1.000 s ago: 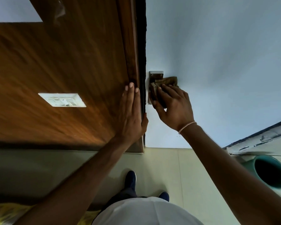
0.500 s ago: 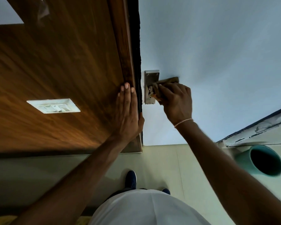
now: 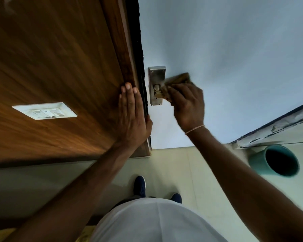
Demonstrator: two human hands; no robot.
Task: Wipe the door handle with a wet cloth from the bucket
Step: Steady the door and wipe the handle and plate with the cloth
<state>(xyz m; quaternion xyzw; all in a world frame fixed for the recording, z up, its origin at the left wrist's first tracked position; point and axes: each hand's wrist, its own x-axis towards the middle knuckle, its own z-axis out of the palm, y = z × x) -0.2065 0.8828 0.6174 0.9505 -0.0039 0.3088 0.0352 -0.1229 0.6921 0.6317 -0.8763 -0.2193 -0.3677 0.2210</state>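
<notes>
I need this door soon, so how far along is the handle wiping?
Done: the brown cloth is out of the teal bucket and up at the door. In hand: the right hand presses it around the lever on the silver metal handle plate, while the left hand lies flat on the wooden frame. Left: finishing the lever; I cannot tell how clean it is.

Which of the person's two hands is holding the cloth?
The right hand: it grips the brown cloth at the metal door handle plate. The left hand lies flat and empty on the wooden frame.
</notes>
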